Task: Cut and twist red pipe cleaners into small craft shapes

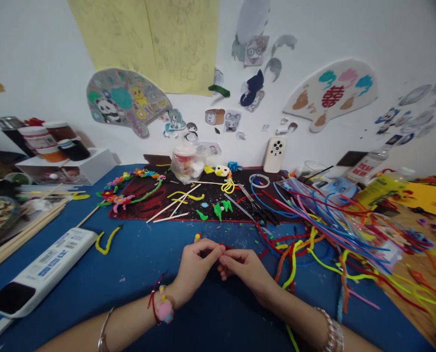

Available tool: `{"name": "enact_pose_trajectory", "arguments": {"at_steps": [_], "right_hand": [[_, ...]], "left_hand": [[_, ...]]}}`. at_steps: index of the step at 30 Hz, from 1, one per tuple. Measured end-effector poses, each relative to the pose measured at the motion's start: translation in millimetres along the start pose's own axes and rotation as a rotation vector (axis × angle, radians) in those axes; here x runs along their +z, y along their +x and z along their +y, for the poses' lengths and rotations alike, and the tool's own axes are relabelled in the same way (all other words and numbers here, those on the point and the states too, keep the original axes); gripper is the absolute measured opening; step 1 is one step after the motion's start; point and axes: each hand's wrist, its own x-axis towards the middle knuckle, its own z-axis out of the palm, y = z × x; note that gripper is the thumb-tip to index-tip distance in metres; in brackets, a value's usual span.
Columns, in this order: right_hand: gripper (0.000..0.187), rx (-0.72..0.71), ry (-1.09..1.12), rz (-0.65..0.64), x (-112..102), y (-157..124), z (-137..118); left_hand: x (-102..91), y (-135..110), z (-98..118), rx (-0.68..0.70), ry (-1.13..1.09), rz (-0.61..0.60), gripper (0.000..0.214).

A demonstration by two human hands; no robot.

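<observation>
My left hand [199,259] and my right hand [247,269] meet over the near middle of the blue table. Thumbs and fingertips of both are pinched together on a short red pipe cleaner [231,247], mostly hidden by the fingers. A small yellow and red piece [198,236] shows just above my left hand; whether it sits on a finger or behind it, I cannot tell. Beyond the hands, green fuzzy pieces [218,210], wooden sticks [177,203] and black-handled scissors [264,212] lie on a dark mat [130,200].
Loose coloured pipe cleaners [294,264] and a bundle in plastic [320,210] spread along the right. A white power strip-like device [45,274] and a bent yellow pipe cleaner [106,242] lie left. A colourful flower garland [119,193], a phone [274,155] and bottles [368,164] stand farther back.
</observation>
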Motion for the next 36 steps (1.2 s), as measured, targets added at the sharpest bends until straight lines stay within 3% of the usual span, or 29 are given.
{"name": "enact_pose_trajectory", "arguments": {"at_steps": [4,12,17,22,27,33,36], "right_hand": [[0.028,-0.053,-0.104,0.039,-0.9,1.2,0.5],[0.028,-0.138,-0.372,0.101,-4.4,-0.2,-0.6],[0.029,-0.166,-0.474,0.099,-6.1,-1.4,-1.1],[0.024,-0.316,-0.719,0.09,-8.8,-4.5,-9.1],[0.016,-0.463,-0.86,0.079,-15.7,-6.1,-11.0],[0.015,-0.683,-1.06,0.069,-24.4,-2.6,-1.5],[0.015,-0.714,-1.117,0.056,-25.1,-3.1,-0.7]], "left_hand": [[-0.4,-0.1,-5.2,0.051,-0.023,0.008,0.012],[-1.0,1.1,-4.8,-0.072,-0.15,-0.041,0.012],[-5.5,2.9,-2.9,-0.031,-0.096,-0.009,0.015],[-11.0,7.9,-2.1,-0.062,-0.066,-0.173,0.024],[-15.5,9.0,2.4,0.06,0.071,-0.253,0.02],[-18.0,4.5,9.0,0.26,0.304,-0.223,0.013],[-18.1,2.8,7.4,0.335,0.326,-0.205,0.012]]}}
